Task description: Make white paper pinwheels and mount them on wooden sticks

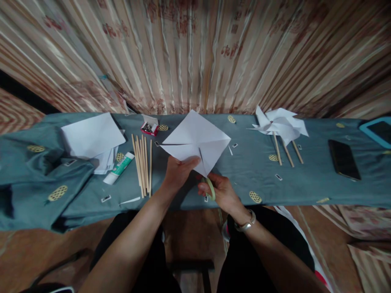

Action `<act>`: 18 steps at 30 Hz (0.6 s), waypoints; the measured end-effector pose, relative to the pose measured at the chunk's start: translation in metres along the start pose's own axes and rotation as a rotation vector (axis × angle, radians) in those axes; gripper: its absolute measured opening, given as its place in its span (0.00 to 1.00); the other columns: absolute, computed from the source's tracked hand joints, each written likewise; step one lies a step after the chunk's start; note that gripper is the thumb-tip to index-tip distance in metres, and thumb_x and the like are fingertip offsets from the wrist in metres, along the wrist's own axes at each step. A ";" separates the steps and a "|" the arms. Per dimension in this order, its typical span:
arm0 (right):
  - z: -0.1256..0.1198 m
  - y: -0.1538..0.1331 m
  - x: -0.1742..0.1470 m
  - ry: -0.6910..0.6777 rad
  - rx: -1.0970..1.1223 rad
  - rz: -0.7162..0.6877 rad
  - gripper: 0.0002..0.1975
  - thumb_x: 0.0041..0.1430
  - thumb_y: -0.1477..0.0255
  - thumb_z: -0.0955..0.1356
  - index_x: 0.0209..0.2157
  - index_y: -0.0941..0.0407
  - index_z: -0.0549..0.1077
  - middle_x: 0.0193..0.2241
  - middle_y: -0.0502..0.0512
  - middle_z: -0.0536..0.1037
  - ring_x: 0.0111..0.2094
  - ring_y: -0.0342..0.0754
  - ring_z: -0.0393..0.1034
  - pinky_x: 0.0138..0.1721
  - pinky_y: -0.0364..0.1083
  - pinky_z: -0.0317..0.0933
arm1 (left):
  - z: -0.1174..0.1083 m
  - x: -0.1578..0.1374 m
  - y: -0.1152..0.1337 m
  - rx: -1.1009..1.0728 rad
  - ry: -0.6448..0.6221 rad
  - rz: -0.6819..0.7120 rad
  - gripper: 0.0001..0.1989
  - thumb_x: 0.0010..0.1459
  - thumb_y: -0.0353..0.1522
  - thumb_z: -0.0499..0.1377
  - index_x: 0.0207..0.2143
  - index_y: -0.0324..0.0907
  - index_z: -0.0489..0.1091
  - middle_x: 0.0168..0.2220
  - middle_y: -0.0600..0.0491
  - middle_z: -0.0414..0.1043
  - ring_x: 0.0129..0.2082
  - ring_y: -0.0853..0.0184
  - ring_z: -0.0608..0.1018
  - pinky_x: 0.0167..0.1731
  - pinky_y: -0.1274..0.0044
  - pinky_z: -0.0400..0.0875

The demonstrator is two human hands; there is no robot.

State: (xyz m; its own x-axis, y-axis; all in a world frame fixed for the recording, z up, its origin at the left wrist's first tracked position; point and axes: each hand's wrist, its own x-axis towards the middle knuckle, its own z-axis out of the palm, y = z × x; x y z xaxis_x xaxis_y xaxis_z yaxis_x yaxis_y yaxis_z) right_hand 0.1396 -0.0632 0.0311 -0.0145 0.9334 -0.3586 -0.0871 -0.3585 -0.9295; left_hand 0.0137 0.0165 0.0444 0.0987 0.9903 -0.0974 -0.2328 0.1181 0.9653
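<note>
A square sheet of white paper (pixel 195 134) is held up with its corners pointing up, down and sideways. Slits run inward from its left corner and its bottom corner. My left hand (pixel 180 171) pinches the lower left part of the sheet, thumb on top. Under the bottom corner, my right hand (pixel 221 189) is closed around scissors (pixel 211 189) with pale green handles. Their blades lie mostly hidden behind the paper, along the lower slit. A silver bracelet (pixel 246 221) circles my right wrist.
Wooden sticks (pixel 142 165), a glue stick (pixel 119 168), a red box of small metal pieces (pixel 150 126) and white sheets (pixel 93 136) lie left. Paper pinwheels (pixel 279 124) on sticks, a black phone (pixel 344 159) and a blue-edged device (pixel 378 132) lie right on the cloth-covered table (pixel 244 171).
</note>
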 end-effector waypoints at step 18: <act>-0.001 0.000 0.003 -0.018 -0.039 -0.044 0.23 0.44 0.50 0.75 0.25 0.56 0.73 0.19 0.49 0.75 0.21 0.43 0.68 0.24 0.42 0.59 | 0.004 -0.003 0.003 -0.054 0.000 -0.078 0.12 0.35 0.32 0.71 0.26 0.38 0.76 0.25 0.54 0.77 0.24 0.68 0.75 0.29 0.76 0.70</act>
State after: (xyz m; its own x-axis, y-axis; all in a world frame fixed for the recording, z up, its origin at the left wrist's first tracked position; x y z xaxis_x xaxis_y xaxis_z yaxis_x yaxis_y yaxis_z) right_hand 0.1402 -0.0602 0.0302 -0.0296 0.9482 -0.3164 -0.0495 -0.3176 -0.9469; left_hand 0.0171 0.0136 0.0485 0.1188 0.9779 -0.1722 -0.2761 0.1991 0.9403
